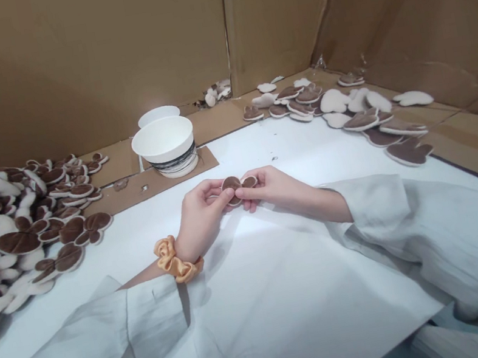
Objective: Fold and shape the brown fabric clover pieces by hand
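Note:
Over the white work surface, both my hands hold one small brown plush piece with pale edging [231, 184], made of rounded lobes. My left hand [202, 213] pinches its left side, thumb on the brown face. On its right side my right hand [275, 188] grips it between thumb and fingers, the hands almost touching. Parts of the piece are covered by the fingers. A gold scrunchie [176, 261] circles my left wrist.
A large pile of brown-and-white plush pieces [19, 242] lies at the left. More flat plush pieces [361, 114] are scattered at the back right. White paper bowls [162, 140], dark thread around the front one, stand on cardboard [130, 192]. Cardboard walls [84, 64] rise behind.

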The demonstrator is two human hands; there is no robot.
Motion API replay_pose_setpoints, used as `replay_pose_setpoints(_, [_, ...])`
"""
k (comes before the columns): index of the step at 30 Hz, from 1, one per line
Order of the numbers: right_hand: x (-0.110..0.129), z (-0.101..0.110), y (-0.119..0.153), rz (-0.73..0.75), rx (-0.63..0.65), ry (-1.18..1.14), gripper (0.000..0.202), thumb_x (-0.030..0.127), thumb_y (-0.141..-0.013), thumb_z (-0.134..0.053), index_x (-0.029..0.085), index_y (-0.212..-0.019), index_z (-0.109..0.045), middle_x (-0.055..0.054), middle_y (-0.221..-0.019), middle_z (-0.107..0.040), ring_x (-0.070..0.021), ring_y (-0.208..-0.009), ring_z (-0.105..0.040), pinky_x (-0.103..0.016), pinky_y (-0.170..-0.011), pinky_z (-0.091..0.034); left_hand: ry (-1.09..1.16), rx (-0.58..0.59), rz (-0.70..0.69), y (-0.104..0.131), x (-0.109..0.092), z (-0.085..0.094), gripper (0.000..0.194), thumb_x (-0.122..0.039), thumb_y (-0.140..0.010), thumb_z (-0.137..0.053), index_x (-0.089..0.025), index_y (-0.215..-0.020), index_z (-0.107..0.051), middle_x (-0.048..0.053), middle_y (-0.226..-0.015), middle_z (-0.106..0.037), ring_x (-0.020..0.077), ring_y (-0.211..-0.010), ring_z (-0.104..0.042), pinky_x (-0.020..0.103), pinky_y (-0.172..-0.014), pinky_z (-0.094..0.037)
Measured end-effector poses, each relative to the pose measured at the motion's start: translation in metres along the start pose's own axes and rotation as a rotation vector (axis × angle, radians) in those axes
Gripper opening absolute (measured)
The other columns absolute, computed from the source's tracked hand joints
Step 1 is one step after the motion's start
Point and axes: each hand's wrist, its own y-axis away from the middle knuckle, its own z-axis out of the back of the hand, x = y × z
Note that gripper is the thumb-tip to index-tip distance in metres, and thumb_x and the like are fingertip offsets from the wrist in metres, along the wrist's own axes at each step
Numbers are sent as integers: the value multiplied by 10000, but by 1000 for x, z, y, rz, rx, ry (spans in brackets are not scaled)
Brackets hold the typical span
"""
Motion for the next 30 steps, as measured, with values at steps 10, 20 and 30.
replay_pose_setpoints(10, [6,-4,2,-26,-30,-108,179,279,-743,-647,156,-729,-518,-27,-649,-645,-125,-572,-628,-212,-498,-496,40,-65,35,-1,1,-1,255,-303,-711,-657,-100,-855,-603,56,-721,-672,144,-675,-627,263,-647,-510])
replay_pose_setpoints(20, [8,-4,2,-51,-21,-94,127,221,-751,-612,151,-720,-511,9,-543,-600,-103,-502,-591,-218,-514,-486,59,-20,56,-2,2,-1,252,-311,-729,-636,-113,-881,-599,43,-736,-673,130,-669,-624,254,-658,-509])
replay_pose_setpoints(30, [8,4,-1,-68,111,-16,157,259,-772,-620,135,-764,-524,-18,-646,-642,-103,-580,-616,-226,-588,-496,2,-55,46,1,0,0,218,-313,-723,-646,-122,-821,-607,28,-673,-668,133,-648,-626,236,-630,-506])
